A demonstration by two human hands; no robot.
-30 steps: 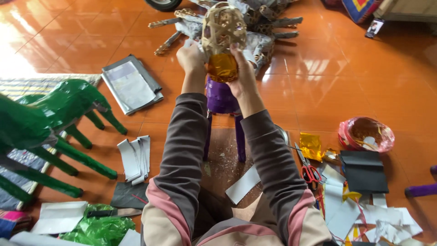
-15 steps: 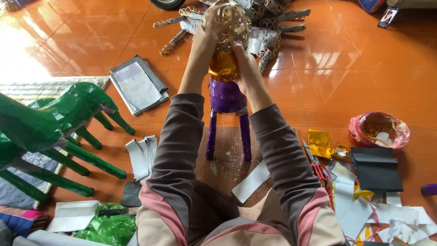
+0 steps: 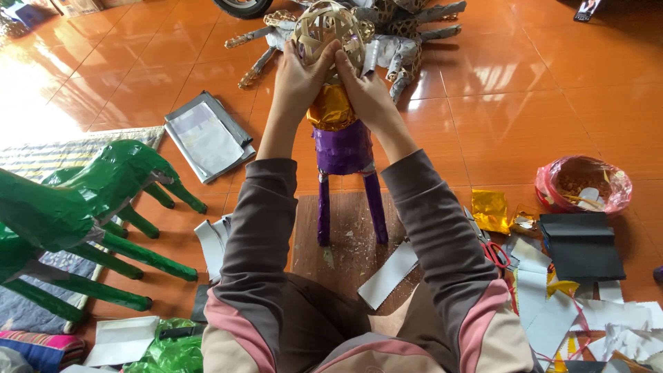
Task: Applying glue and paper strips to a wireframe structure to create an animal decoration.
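Both hands clasp a woven bamboo ball (image 3: 330, 27) atop a gold-and-purple paper figure (image 3: 342, 141) standing on a wooden board (image 3: 349, 249) on the orange tiled floor (image 3: 525, 110); the left hand (image 3: 298, 79) wraps its fingers around the ball's left side; the right hand (image 3: 369, 93) presses its right side; green figures (image 3: 83, 200) stand to the left; paper scraps (image 3: 552, 297) lie to the right.
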